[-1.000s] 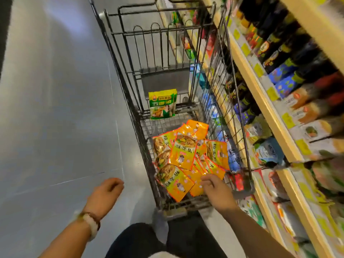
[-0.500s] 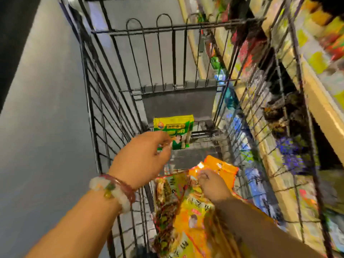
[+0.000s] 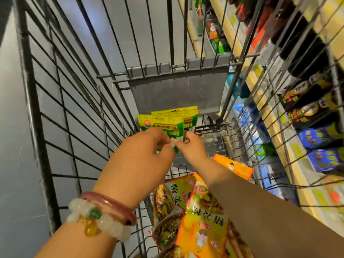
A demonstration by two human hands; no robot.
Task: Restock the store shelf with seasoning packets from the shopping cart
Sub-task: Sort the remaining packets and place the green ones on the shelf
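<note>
The cart (image 3: 61,101) is black wire with a grey panel (image 3: 178,88) at twelve o'clock. Below it sit green packets (image 3: 162,124) with yellow tops. At six o'clock, orange-yellow packets (image 3: 202,216) carry food pictures. On the wrist at seven: white beads (image 3: 111,225), a reddish bangle (image 3: 113,203).

I see green seasoning packets (image 3: 162,123) upright at the far end of the wire shopping cart (image 3: 61,116), probably two or three stacked, the front one pinched at its lower edge. Orange-yellow packets (image 3: 202,218) lie flat, overlapping, on the cart's near floor. The store shelf (image 3: 264,108) runs alongside.
</note>
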